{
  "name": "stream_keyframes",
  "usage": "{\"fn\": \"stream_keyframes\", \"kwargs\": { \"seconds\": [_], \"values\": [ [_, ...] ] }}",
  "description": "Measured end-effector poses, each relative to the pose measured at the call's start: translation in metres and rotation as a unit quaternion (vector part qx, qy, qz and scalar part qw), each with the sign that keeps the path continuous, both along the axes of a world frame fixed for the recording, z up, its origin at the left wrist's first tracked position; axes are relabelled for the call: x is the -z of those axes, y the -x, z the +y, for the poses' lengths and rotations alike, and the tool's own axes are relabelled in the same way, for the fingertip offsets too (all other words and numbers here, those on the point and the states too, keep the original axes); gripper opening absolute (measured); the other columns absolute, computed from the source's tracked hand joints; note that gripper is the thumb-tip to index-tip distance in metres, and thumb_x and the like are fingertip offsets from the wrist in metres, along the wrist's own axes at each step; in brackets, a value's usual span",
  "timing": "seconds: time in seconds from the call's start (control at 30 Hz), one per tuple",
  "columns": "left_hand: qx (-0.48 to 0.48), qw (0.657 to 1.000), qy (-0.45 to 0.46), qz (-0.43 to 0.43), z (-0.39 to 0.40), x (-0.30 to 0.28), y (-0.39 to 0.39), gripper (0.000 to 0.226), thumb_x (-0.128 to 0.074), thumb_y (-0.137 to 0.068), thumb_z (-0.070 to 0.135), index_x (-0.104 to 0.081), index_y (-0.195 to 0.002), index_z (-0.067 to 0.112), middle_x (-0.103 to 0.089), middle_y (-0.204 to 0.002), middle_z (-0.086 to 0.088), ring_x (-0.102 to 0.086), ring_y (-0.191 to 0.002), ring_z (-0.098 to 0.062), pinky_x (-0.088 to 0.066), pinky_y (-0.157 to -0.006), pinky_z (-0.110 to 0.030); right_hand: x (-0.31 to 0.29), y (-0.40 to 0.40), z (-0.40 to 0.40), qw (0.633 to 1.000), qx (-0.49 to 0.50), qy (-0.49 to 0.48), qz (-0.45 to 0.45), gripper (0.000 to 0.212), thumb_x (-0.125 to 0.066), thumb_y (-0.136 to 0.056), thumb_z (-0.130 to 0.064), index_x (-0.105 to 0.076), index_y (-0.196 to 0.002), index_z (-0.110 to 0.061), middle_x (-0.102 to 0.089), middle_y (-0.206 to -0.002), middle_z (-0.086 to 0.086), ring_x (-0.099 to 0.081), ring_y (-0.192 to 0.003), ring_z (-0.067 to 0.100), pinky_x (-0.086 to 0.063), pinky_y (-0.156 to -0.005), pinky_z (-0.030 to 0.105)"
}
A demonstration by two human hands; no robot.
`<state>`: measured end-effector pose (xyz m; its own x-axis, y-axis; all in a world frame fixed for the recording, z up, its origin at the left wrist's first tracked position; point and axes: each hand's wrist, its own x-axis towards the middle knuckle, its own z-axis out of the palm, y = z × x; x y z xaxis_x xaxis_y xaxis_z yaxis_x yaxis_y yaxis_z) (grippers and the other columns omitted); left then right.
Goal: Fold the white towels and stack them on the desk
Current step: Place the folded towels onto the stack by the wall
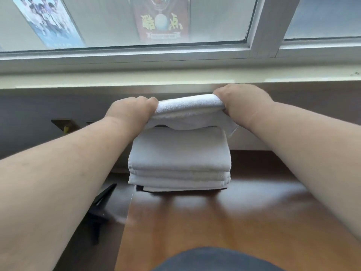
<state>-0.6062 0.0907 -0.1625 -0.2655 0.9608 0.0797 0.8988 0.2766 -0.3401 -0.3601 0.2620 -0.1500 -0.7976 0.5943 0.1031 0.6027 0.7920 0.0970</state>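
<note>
at the desk's (214, 222) far edge, near its left corner, a stack of folded white towels (178, 159) sits below the window sill (175, 77). left hand (129, 112) and right hand (242, 102) each clamp curled fingers on an end of another folded towel (187, 112), held just above the stack, a loose corner hanging at its right. behind the glass, a dark red poster (162, 18) shows mirrored chinese characters, roughly "酷点"; small print unreadable. a blue group-photo poster (48, 22) hangs left. a black stand (99, 208) sits left, off the desk.
</note>
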Motion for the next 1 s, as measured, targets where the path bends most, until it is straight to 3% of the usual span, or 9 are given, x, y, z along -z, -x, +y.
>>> {"fn": "stream_keyframes", "kwargs": {
  "seconds": [0.13,0.27,0.33,0.43,0.5,0.6,0.77,0.87,1.0],
  "values": [
    [0.031,0.999,0.014,-0.01,0.002,0.008,0.019,0.056,-0.057,-0.067,-0.009,-0.019,-0.086,0.028,-0.038,-0.084,0.005,-0.043,-0.077,-0.024,-0.036,-0.056,-0.036,0.018,0.013,-0.004,1.0,0.01,0.007,-0.005,0.03,-0.053,-0.082,-0.003,-0.052,-0.104,-0.023,-0.058,-0.108,0.0,-0.057,-0.096,0.028,-0.05,-0.071,0.038],
    [0.049,0.999,0.017,-0.006,0.004,0.01,0.03,0.057,-0.055,-0.064,-0.011,-0.022,-0.091,0.027,-0.038,-0.087,0.005,-0.041,-0.079,-0.023,-0.034,-0.059,-0.035,0.03,0.021,-0.006,0.999,0.023,0.008,-0.025,0.05,-0.074,-0.069,-0.005,-0.049,-0.107,-0.026,-0.057,-0.11,-0.004,-0.057,-0.099,0.025,-0.052,-0.074,0.038],
    [0.041,0.999,0.016,-0.012,0.006,0.013,0.031,0.051,-0.056,-0.071,-0.009,-0.028,-0.095,0.026,-0.043,-0.089,0.003,-0.041,-0.079,-0.023,-0.035,-0.059,-0.035,0.032,0.022,-0.006,0.999,0.029,0.014,-0.016,0.042,-0.07,-0.073,-0.007,-0.05,-0.106,-0.026,-0.058,-0.109,-0.002,-0.058,-0.098,0.026,-0.049,-0.071,0.036],
    [0.048,0.998,0.017,-0.025,0.0,0.024,0.032,0.037,-0.059,-0.081,0.003,-0.037,-0.103,0.023,-0.055,-0.098,0.001,-0.05,-0.082,-0.025,-0.037,-0.059,-0.035,0.039,0.018,-0.011,0.999,0.028,0.033,-0.004,0.025,-0.055,-0.084,-0.014,-0.051,-0.105,-0.026,-0.059,-0.106,0.001,-0.057,-0.094,0.029,-0.049,-0.071,0.038],
    [0.056,0.998,0.008,-0.042,-0.01,0.034,0.032,0.031,-0.059,-0.085,0.016,-0.045,-0.111,0.024,-0.058,-0.102,0.001,-0.057,-0.088,-0.026,-0.039,-0.06,-0.035,0.045,0.013,-0.019,0.998,0.027,0.053,-0.003,0.026,-0.055,-0.084,-0.019,-0.051,-0.108,-0.027,-0.059,-0.106,-0.001,-0.057,-0.091,0.028,-0.051,-0.072,0.039],
    [0.068,0.996,0.015,-0.056,-0.028,0.049,0.026,0.026,-0.063,-0.084,0.031,-0.047,-0.104,0.025,-0.059,-0.101,0.003,-0.058,-0.091,-0.025,-0.038,-0.061,-0.033,0.054,0.0,-0.033,0.996,0.019,0.087,0.015,0.035,-0.059,-0.08,-0.029,-0.051,-0.115,-0.03,-0.06,-0.109,-0.002,-0.057,-0.094,0.026,-0.048,-0.072,0.036],
    [0.088,0.989,0.089,-0.076,-0.059,0.079,0.005,0.052,-0.065,-0.078,0.049,-0.049,-0.122,0.028,-0.05,-0.129,0.006,-0.055,-0.11,-0.022,-0.048,-0.079,-0.035,0.084,-0.025,-0.061,0.991,0.035,0.127,-0.005,0.054,-0.065,-0.077,-0.034,-0.047,-0.128,-0.033,-0.055,-0.128,-0.005,-0.052,-0.115,0.024,-0.046,-0.088,0.038],
    [0.11,0.986,0.069,-0.107,-0.063,0.087,-0.025,0.078,-0.064,-0.072,0.059,-0.038,-0.139,0.029,-0.038,-0.149,0.001,-0.045,-0.127,-0.023,-0.041,-0.101,-0.038,0.102,-0.032,-0.076,0.987,0.04,0.152,0.017,0.056,-0.065,-0.08,-0.03,-0.046,-0.132,-0.035,-0.05,-0.133,-0.009,-0.047,-0.12,0.02,-0.046,-0.088,0.036],
    [0.167,0.979,0.017,-0.113,-0.026,0.094,-0.099,0.092,-0.063,-0.078,0.059,-0.022,-0.151,0.022,-0.036,-0.149,-0.002,-0.043,-0.126,-0.025,-0.038,-0.098,-0.038,0.108,-0.03,-0.085,0.986,0.049,0.144,0.075,0.055,-0.068,-0.079,-0.027,-0.049,-0.131,-0.033,-0.047,-0.134,-0.008,-0.044,-0.12,0.022,-0.047,-0.088,0.037]
  ]
}}
